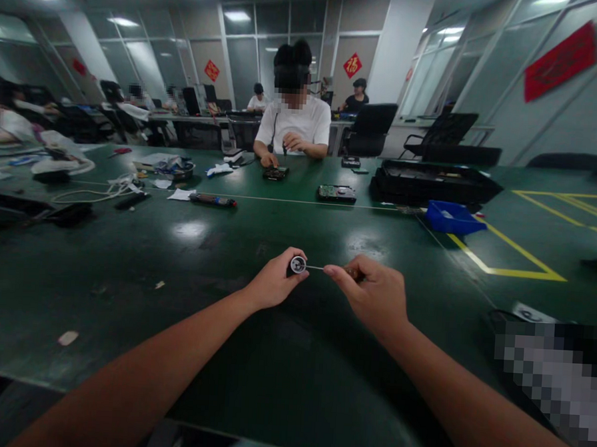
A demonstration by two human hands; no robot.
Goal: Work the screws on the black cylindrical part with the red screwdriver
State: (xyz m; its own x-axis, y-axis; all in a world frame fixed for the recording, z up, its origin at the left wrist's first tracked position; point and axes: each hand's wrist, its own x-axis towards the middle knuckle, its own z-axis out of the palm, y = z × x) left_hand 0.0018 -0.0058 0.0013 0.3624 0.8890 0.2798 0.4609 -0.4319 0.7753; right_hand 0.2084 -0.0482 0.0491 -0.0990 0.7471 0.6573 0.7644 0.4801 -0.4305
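Note:
My left hand (pixel 274 281) is closed around a small round part (pixel 298 265) with a pale rim and a dark hollow face turned toward me. In my right hand (pixel 378 291) is a screwdriver (pixel 317 268), its thin metal shaft pointing left. The tip of the shaft meets the side of the round part, or lies just beside it; I cannot tell which. My fingers hide most of the screwdriver's handle. Both hands are raised a little over the green table (pixel 231 353).
Across the table a person in a white shirt (pixel 296 127) handles a dark device (pixel 276 173). Farther off lie a circuit-board drive (pixel 337 193), a black tray (pixel 431 184), a blue bin (pixel 453 218), a pen-like tool (pixel 213 200) and a white cable (pixel 113 188).

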